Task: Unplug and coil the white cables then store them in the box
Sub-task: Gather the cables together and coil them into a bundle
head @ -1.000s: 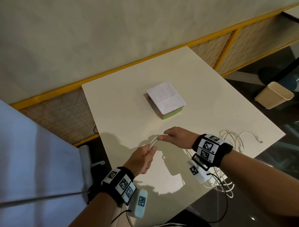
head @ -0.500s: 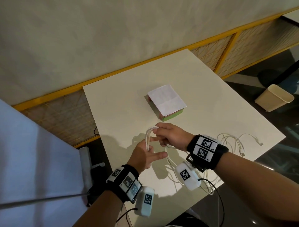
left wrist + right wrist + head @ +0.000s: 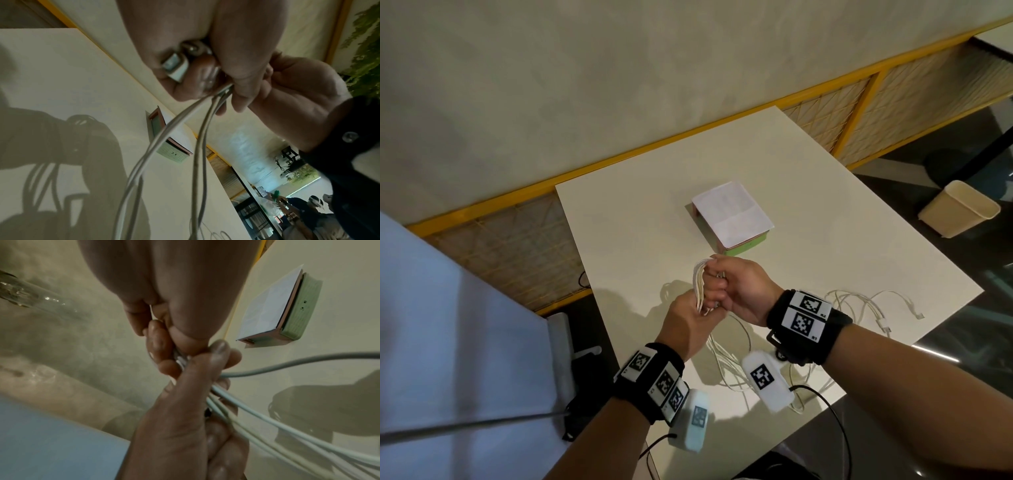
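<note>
Coiling in progress: left hand (image 3: 685, 325) clamps base of white cable loops (image 3: 700, 286); right hand (image 3: 739, 291) fingers curled round top. Loop axis upright between hands; slack trails toward near table (image 3: 626, 212) edge. Box (image 3: 732, 219), lid down, just beyond right hand.

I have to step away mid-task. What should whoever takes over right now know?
Left hand: grips the lower end of the white cable bundle.
Right hand: grips the upper loops of the same bundle, above the table.
Loose cable trails from the hands toward the near table edge; another uncoiled cable lies at the right edge.
Box: green, beyond the hands, lid on.
Done: a few loops gathered.
Left: finish coiling, coil the remaining cable, open the box, store everything.
</note>
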Available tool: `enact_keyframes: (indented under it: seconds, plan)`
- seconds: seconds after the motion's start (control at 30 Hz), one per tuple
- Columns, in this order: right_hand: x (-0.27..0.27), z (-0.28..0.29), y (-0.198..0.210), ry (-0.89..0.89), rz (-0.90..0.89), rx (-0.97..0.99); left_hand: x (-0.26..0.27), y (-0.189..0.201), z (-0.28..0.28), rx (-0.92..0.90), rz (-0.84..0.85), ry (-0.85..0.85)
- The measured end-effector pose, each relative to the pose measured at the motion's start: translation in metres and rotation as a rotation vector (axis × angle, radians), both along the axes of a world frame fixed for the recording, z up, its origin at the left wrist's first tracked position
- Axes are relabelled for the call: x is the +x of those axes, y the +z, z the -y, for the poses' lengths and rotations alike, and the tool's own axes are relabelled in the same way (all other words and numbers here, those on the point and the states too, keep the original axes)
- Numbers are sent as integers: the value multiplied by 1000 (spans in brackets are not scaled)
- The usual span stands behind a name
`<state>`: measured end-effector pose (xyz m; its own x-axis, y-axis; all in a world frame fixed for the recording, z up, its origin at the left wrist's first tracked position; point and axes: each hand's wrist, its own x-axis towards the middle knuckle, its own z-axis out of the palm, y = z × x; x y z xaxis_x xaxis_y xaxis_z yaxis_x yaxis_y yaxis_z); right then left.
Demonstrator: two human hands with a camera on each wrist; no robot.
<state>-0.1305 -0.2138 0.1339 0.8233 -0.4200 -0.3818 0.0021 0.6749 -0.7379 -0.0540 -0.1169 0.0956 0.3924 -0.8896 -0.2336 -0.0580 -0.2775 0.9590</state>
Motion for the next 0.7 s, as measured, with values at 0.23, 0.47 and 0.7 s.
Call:
enact_keyframes:
  seconds: [0.23, 0.47, 0.7]
  plan:
    - [-3, 6, 7, -9, 4, 29, 4, -14, 8, 117, 169, -3]
    - [-1, 5, 8, -29, -28, -21, 5, -13, 6, 101, 245, -29]
    - [0, 18, 16, 57, -240, -578, 0, -3, 4, 102, -92, 37]
